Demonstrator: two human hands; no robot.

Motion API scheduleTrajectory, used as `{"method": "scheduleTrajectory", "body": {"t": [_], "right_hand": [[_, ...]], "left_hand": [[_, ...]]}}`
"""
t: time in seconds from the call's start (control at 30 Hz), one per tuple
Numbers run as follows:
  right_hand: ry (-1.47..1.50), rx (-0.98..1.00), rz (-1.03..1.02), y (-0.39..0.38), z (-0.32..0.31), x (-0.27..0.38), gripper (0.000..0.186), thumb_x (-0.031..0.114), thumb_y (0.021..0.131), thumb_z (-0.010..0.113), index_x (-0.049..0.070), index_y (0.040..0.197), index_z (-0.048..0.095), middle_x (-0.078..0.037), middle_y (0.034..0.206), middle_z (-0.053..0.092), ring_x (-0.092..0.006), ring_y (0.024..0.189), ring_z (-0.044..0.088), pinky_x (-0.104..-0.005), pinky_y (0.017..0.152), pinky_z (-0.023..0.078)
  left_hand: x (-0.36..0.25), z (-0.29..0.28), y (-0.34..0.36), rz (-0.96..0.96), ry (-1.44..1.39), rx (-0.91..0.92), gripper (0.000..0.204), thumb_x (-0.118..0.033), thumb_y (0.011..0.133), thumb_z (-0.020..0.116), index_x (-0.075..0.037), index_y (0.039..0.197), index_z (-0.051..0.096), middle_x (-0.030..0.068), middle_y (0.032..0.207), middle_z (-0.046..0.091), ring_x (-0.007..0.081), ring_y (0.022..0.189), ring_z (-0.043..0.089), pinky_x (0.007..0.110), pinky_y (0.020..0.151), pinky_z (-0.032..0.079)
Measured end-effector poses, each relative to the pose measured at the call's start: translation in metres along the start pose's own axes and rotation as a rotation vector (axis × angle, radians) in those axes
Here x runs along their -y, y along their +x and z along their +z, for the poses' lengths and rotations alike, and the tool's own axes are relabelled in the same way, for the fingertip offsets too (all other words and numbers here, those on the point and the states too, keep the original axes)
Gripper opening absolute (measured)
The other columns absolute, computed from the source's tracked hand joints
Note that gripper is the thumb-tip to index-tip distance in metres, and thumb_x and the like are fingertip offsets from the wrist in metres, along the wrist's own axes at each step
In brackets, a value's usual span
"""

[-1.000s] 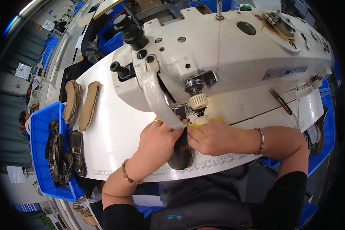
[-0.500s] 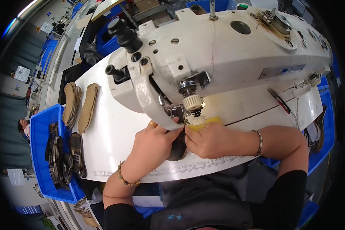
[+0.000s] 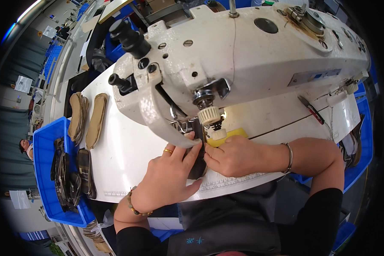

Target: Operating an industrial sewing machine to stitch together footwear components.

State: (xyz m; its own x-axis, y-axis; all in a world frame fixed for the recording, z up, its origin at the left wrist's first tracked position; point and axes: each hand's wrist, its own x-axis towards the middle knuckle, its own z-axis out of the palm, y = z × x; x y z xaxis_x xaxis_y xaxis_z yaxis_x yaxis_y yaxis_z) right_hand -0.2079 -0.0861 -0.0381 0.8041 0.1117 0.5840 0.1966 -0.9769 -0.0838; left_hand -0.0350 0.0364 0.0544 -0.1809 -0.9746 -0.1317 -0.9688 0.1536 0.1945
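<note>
A dark, sole-shaped piece [image 3: 198, 169] lies under the needle area of a white sewing machine [image 3: 251, 64]. My left hand [image 3: 163, 177] rests on its left side, fingers stretched forward by the curved white guard and thumb spread apart; the hand is open. At the piece's right edge my right hand [image 3: 239, 157] is closed, thumb and fingers pinching the rim. The needle tip and the far end of the piece are partly hidden by the machine and my fingers. A yellow strip [image 3: 232, 136] sits on the machine bed just beyond my right hand.
Tan sole-shaped pieces [image 3: 96, 121] lie at the table's left, beside a blue bin [image 3: 51, 130] of dark pieces. Red-handled snippers [image 3: 312, 110] lie at the right. A ruler strip [image 3: 239, 182] runs along the near edge. Another blue bin [image 3: 362, 158] stands at far right.
My left hand has opened out, its thumb now spread away toward me and its fingers laid flatter on the piece. My right hand keeps its pinch. The view has shifted slightly.
</note>
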Motion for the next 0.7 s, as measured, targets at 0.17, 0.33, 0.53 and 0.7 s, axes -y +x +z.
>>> {"method": "scheduleTrajectory", "body": {"t": [0.17,0.33,0.53,0.7], "right_hand": [[-0.037,0.028,0.015,0.001,-0.003,0.002,0.020,0.017,0.072,0.062,-0.001,0.081,0.065,-0.015,0.074,0.064,-0.0165,0.051,0.060,-0.0297,0.042,0.045],[-0.155,0.039,-0.041,0.003,-0.004,0.014,0.022,0.017,0.073,0.061,-0.003,0.080,0.066,-0.022,0.079,0.068,-0.0171,0.051,0.061,-0.0292,0.042,0.045],[-0.151,0.014,-0.106,0.001,-0.001,0.016,0.021,0.015,0.072,0.061,-0.005,0.076,0.065,-0.025,0.077,0.068,-0.0193,0.050,0.060,-0.0290,0.042,0.045],[-0.126,0.038,-0.101,0.001,-0.001,0.016,0.022,0.015,0.071,0.061,-0.006,0.075,0.065,-0.026,0.077,0.067,-0.0202,0.050,0.061,-0.0295,0.042,0.046]], "left_hand": [[-0.002,0.003,0.000,-0.054,-0.009,0.001,0.064,-0.021,0.068,0.075,-0.007,0.129,0.060,0.0087,0.112,0.059,0.0295,0.102,0.063,0.037,0.067,0.057],[0.000,0.015,0.007,-0.024,-0.051,-0.154,0.052,-0.017,0.069,0.075,-0.007,0.119,0.067,0.0046,0.097,0.059,0.0248,0.085,0.061,0.034,0.063,0.054],[-0.004,0.024,0.011,-0.010,-0.006,-0.208,0.047,-0.013,0.071,0.075,-0.007,0.116,0.069,0.0036,0.091,0.056,0.0222,0.079,0.058,0.033,0.058,0.052],[-0.004,0.024,0.011,-0.004,-0.033,-0.200,0.046,-0.012,0.071,0.075,-0.007,0.117,0.069,0.0031,0.091,0.057,0.0226,0.080,0.059,0.033,0.058,0.052]]}}
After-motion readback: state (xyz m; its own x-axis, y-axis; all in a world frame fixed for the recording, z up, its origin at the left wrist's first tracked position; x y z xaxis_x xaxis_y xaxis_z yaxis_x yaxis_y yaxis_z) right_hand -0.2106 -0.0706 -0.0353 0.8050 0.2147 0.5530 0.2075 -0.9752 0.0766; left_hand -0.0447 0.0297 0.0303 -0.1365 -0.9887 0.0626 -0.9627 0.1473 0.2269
